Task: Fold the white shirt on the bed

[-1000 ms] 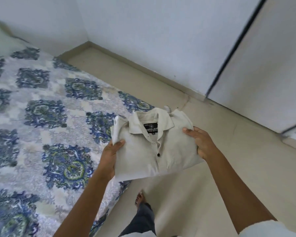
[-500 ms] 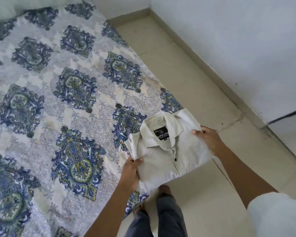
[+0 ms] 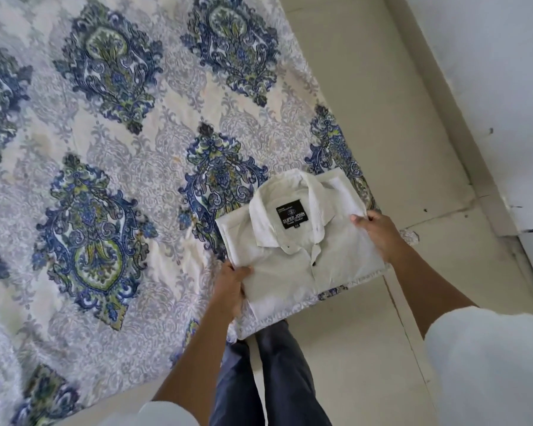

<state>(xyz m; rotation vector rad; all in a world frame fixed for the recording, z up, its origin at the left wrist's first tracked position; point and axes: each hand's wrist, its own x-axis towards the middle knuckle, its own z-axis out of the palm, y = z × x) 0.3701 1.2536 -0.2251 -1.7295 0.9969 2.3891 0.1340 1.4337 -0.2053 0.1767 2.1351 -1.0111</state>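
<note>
Head view: the folded white shirt (image 3: 305, 265) is a compact rectangle, collar up, with its black neck label facing the camera. It sits at the corner of the bed (image 3: 105, 124), over the patterned bedspread. Whether it already rests on the cover or hangs just above it cannot be told.

The main risk is the placement. The shirt's near and right edges reach past the bed's corner, over the tiled floor (image 3: 366, 364). If it is let go there, the bundle could tip or slide off. The grip is only at two edges, so the unsupported middle may sag and the tucked layers underneath could spring loose. The collar could also crumple if the shirt is pushed down unevenly.

The left hand (image 3: 231, 287) clasps the shirt's near-left edge, thumb lying on top of the cloth and fingers hidden beneath. The right hand (image 3: 379, 235) holds the right edge beside the collar, fingertips curled onto the top face. The shirt spans the gap between the two hands.
</note>
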